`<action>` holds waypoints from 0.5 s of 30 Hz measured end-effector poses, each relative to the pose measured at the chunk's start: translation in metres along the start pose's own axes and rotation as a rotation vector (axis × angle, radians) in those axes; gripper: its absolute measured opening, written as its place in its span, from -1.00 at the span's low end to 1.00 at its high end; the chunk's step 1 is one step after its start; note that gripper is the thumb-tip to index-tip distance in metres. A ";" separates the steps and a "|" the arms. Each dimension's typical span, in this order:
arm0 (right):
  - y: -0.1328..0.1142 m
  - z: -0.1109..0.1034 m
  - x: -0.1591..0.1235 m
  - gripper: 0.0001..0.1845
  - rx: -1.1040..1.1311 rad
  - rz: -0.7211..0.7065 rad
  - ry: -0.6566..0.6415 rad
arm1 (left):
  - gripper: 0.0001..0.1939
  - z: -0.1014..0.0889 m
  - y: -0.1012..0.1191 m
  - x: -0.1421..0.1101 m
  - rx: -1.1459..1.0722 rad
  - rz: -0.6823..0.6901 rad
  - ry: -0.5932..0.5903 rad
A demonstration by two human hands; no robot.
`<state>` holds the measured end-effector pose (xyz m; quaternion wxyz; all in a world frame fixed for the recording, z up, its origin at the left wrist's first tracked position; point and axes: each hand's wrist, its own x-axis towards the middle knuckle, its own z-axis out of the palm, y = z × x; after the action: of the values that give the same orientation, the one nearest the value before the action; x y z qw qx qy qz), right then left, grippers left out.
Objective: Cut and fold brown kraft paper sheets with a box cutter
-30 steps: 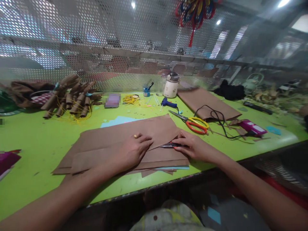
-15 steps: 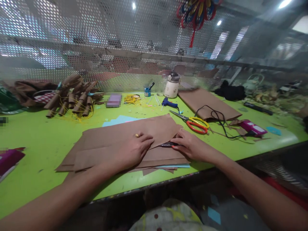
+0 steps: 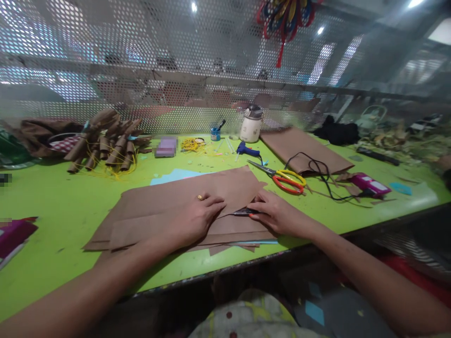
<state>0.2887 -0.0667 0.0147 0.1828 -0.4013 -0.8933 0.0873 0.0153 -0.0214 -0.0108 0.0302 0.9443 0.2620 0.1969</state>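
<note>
i have right fingers (image 3: 260,205) pinching a blade (image 3: 242,212), left fingers (image 3: 214,202) resting on brown paper (image 3: 155,202); green desk (image 3: 59,202) beneath, perforated screen (image 3: 141,47) beyond.

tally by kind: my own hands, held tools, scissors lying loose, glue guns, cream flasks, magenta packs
Left hand and right hand: 2
Held dark tool: 1
Loose scissors: 1
Blue glue gun: 1
Cream flask: 1
Magenta packs: 2
Total: 8

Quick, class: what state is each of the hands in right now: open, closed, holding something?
Left hand: open, resting on brown paper.
Right hand: closed, holding a dark pointed tool.
</note>
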 end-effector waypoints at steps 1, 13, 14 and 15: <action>-0.001 0.002 0.001 -0.73 -0.008 -0.015 0.012 | -0.60 0.000 -0.001 0.000 -0.002 -0.002 -0.001; -0.006 0.009 -0.001 -0.72 -0.023 -0.033 0.038 | -0.59 0.000 -0.001 0.000 -0.091 -0.041 -0.012; -0.007 0.010 0.002 -0.73 -0.031 -0.048 0.042 | -0.60 0.000 -0.001 0.000 -0.096 -0.051 -0.017; -0.008 0.012 0.005 -0.74 -0.038 -0.060 0.045 | -0.60 0.000 -0.001 0.000 -0.101 -0.061 -0.017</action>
<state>0.2754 -0.0687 0.0073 0.1976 -0.3797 -0.9020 0.0560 0.0144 -0.0203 -0.0109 0.0863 0.9347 0.2802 0.2007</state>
